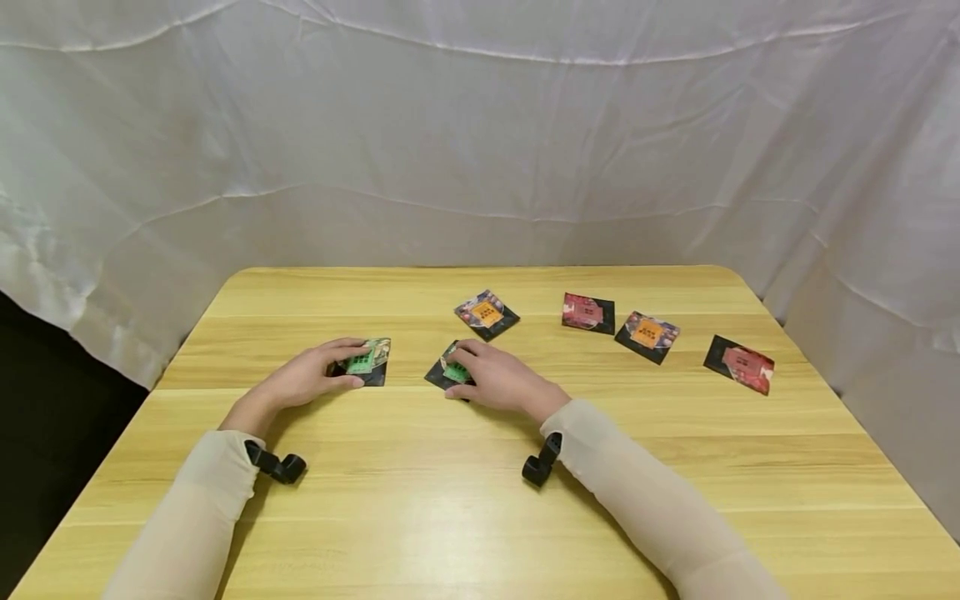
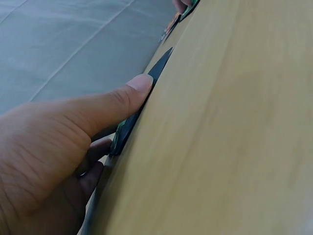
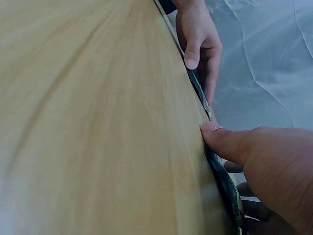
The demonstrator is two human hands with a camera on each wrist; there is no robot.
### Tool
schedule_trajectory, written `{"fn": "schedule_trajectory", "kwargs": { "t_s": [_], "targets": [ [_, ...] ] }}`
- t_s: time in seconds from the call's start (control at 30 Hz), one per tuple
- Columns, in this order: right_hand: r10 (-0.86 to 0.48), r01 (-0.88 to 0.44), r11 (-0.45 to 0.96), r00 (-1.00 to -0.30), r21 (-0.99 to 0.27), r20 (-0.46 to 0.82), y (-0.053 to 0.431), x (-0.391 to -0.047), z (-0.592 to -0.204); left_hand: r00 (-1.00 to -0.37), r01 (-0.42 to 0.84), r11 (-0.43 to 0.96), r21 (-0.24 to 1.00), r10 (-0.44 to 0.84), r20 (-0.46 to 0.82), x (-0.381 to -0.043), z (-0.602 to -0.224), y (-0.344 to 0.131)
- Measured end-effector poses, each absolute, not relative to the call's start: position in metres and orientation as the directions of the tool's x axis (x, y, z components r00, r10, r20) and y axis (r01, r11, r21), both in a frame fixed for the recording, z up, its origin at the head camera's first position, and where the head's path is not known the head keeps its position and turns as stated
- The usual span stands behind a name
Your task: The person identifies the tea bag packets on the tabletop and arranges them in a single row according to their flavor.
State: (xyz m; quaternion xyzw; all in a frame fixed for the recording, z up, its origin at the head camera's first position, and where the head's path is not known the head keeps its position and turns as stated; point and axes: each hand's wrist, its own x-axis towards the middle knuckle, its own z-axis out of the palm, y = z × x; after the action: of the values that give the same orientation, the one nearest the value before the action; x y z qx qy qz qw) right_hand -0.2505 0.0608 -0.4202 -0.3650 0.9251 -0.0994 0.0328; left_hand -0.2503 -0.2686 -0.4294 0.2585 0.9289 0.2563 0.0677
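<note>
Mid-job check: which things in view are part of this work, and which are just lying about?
Apparently in the job:
left green packet, touched by the left hand
right green packet, touched by the right hand

Lying untouched, though perhaps part of it later:
left orange packet, right orange packet
left red packet, right red packet

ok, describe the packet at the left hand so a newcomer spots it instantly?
In the head view, go from the wooden table to the left hand. It holds a black packet with a green label. That's the leftmost of six; the other green-labelled packet is under the right hand.
</note>
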Motion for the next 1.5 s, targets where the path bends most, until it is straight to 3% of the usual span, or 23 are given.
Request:
{"fn": "schedule_trajectory", "kwargs": {
  "t_s": [0.73,1.5],
  "targets": [
    [-0.720,-0.716,0.685,-0.693,-0.136,0.017,0.032,-0.253,-0.417,-0.866,0.409,0.739,0.535,0.499,-0.028,-0.250,-0.426,-0.271],
    [-0.784,-0.761,0.614,-0.620,-0.211,-0.045,-0.003,-0.277,-0.420,-0.859,0.444,0.735,0.513,0.512,0.011,-0.250,-0.428,-0.273]
  ]
}}
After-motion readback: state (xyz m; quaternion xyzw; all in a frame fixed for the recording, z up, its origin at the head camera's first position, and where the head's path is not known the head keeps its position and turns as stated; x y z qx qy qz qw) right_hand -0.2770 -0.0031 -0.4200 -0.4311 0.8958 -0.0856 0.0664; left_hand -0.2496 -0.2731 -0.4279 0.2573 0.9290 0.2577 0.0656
